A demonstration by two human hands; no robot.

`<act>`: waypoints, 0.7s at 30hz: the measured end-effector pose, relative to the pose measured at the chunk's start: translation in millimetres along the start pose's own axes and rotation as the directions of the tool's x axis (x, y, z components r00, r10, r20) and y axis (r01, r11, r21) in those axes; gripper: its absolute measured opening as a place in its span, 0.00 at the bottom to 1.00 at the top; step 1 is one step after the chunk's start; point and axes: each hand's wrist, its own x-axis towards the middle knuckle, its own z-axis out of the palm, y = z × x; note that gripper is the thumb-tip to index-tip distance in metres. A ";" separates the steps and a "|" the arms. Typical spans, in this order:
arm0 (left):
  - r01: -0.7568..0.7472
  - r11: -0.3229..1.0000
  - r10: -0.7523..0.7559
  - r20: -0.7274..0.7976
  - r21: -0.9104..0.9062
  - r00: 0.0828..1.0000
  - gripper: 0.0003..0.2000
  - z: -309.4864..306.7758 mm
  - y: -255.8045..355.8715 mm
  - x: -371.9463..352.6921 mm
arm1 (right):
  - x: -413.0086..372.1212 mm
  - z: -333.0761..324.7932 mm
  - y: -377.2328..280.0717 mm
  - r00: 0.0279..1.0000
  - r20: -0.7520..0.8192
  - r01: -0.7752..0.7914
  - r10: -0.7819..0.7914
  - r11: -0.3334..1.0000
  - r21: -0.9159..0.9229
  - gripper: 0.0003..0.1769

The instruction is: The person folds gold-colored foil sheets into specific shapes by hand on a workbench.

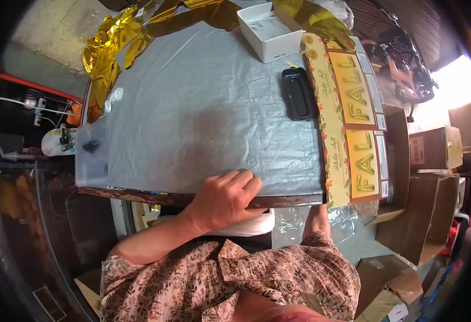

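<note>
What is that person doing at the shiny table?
A person in a flowery shirt rests their left hand on the near edge of a table covered with a silver sheet. Their right forearm reaches below the edge by two gold FALL packs; that hand is hidden. A black case and white box lie farther back.
</note>
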 end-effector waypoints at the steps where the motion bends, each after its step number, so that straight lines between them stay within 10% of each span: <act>1: 0.006 1.000 -0.006 0.012 -0.005 1.000 0.24 -0.8 -0.1 0.5 | -10.1 3.4 2.3 1.000 0.001 -0.010 0.010 1.000 -0.009 0.16; 14: 0.025 1.000 -0.026 0.080 0.010 0.996 0.24 -1.2 2.6 3.8 | -91.1 -95.1 40.9 0.996 -0.059 -0.074 0.063 0.976 -0.206 0.19; 18: 0.016 1.000 -0.017 0.044 0.009 0.999 0.24 0.5 2.4 3.1 | -238.2 -240.6 4.2 0.995 -0.081 -0.070 0.049 0.956 -0.284 0.20; 21: 0.008 1.000 -0.008 0.042 0.014 0.999 0.23 1.1 1.6 0.3 | -72.1 -43.3 73.7 0.994 -0.111 -0.061 0.023 0.935 -0.350 0.20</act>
